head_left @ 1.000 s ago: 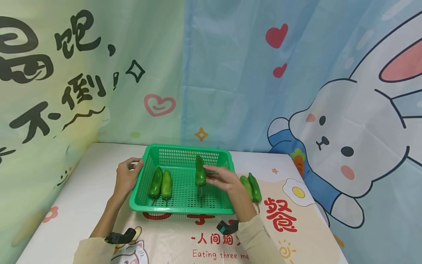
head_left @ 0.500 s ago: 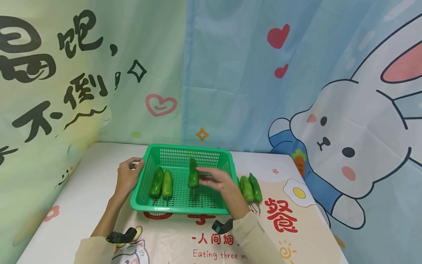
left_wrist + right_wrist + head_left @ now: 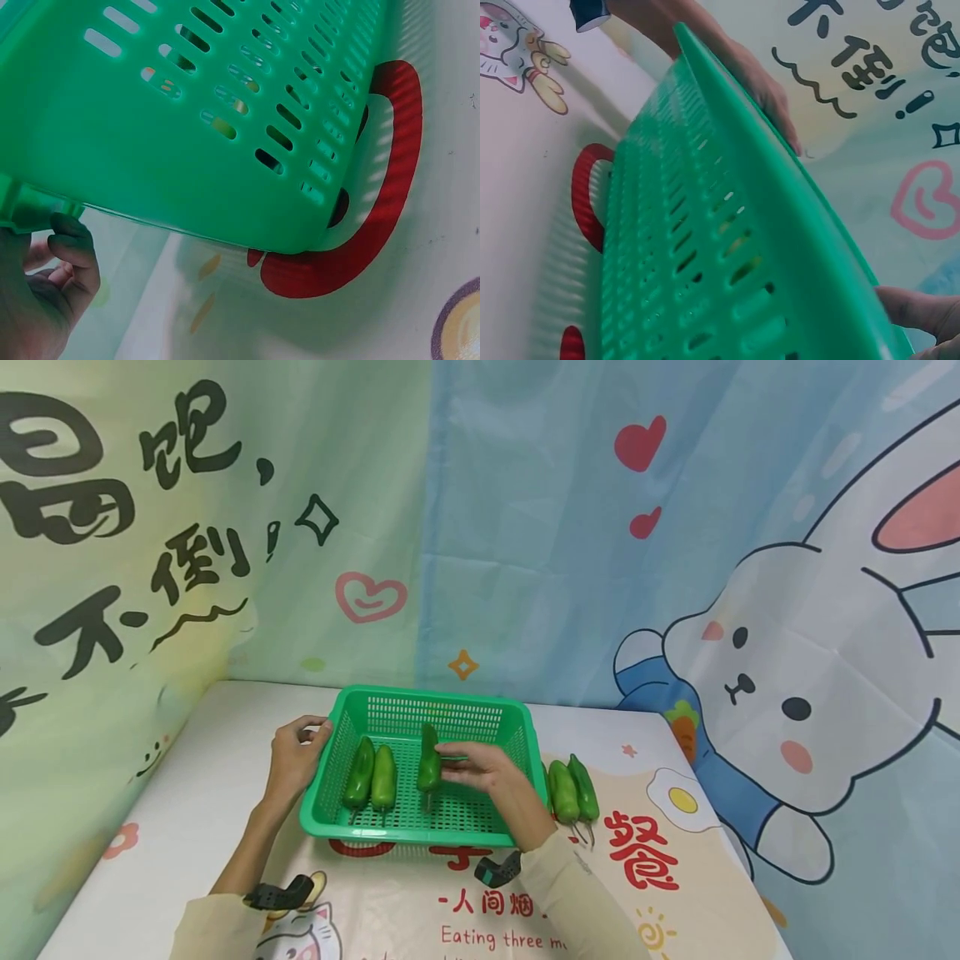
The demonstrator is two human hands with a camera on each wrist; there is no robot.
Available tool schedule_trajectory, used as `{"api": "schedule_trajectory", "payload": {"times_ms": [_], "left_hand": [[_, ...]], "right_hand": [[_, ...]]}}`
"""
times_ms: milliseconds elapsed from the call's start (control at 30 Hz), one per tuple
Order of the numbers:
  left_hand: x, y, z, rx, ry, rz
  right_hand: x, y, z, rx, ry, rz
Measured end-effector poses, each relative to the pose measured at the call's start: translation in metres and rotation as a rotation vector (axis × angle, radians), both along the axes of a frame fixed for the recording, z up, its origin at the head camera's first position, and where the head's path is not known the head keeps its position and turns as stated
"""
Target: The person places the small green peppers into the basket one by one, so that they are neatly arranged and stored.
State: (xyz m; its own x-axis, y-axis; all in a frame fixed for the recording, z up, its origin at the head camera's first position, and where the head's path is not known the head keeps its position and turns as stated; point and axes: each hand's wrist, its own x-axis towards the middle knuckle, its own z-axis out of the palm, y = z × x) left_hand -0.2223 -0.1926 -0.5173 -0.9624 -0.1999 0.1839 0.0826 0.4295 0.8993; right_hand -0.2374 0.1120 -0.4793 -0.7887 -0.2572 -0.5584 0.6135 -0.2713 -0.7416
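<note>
A green plastic basket (image 3: 405,838) with slotted walls stands on the table. My left hand (image 3: 295,756) grips its left rim; in the left wrist view the curled fingers (image 3: 75,259) sit under the lip. Inside the basket, my right hand (image 3: 480,765) holds a long green pepper (image 3: 429,762) between thumb and fingers, its stem towards me. Two more peppers lie side by side at the basket's left, a darker one (image 3: 360,774) and a lighter one (image 3: 383,777). From the right wrist, the basket wall (image 3: 727,150) hides the pepper and most of that hand.
Outside the basket's right wall lie more green peppers, a lighter one (image 3: 564,792) beside a darker one (image 3: 583,787), with another partly hidden by the rim. A printed cloth (image 3: 712,893) covers the table. Behind hangs a cartoon curtain (image 3: 510,568).
My right hand has carried the pepper leftward and slightly down inside the basket, towards the two lying there. More of the peppers outside now shows. My left hand stays on the rim.
</note>
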Motion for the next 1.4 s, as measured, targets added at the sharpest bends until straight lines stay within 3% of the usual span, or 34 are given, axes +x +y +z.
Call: {"api": "schedule_trajectory", "payload": {"times_ms": [667, 1400], "left_hand": [[0.001, -0.002, 0.003, -0.01, -0.003, 0.007], [0.001, 0.001, 0.001, 0.002, -0.007, -0.007]], "right_hand": [[-0.005, -0.041, -0.011, 0.134, -0.016, -0.03], [-0.008, -0.056, -0.018, 0.237, -0.002, -0.032]]}}
